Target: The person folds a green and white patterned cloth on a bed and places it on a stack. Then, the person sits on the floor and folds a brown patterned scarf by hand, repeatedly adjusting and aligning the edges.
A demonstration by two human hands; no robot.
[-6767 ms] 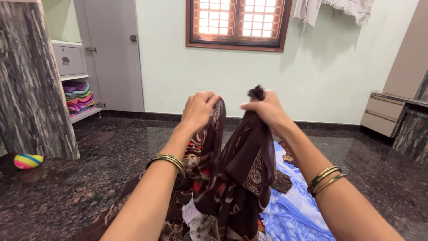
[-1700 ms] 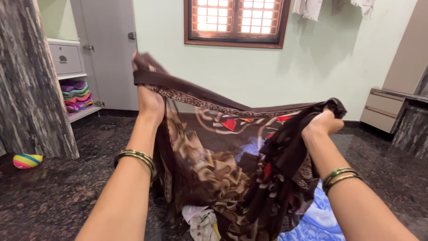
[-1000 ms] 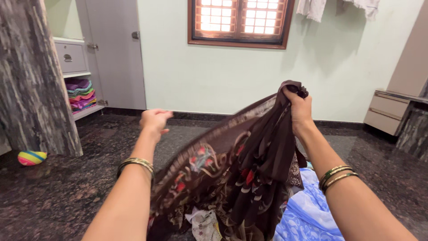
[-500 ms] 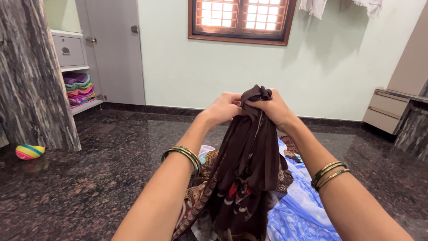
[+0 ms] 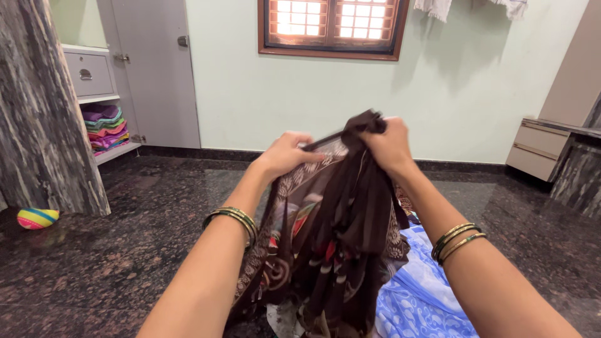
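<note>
Fingers of right hand (image 5: 389, 145) and left hand (image 5: 287, 154) grip the bunched top of a dark brown printed cloth (image 5: 338, 238); its long axis hangs vertically, down toward blue patterned fabric (image 5: 426, 294).

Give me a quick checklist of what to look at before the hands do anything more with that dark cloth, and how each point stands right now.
1. Right hand grips the gathered top of the brown patterned cloth: ok.
2. Left hand holds the cloth's edge beside it: ok.
3. Cloth hangs free of the dark stone floor: not ok, its lower end reaches the pile below.
4. Blue printed fabric lies apart from the cloth: not ok, they touch.
5. Folds line up evenly: cannot tell, they are bunched.
6. Bangles stay clear of the cloth: ok.
</note>
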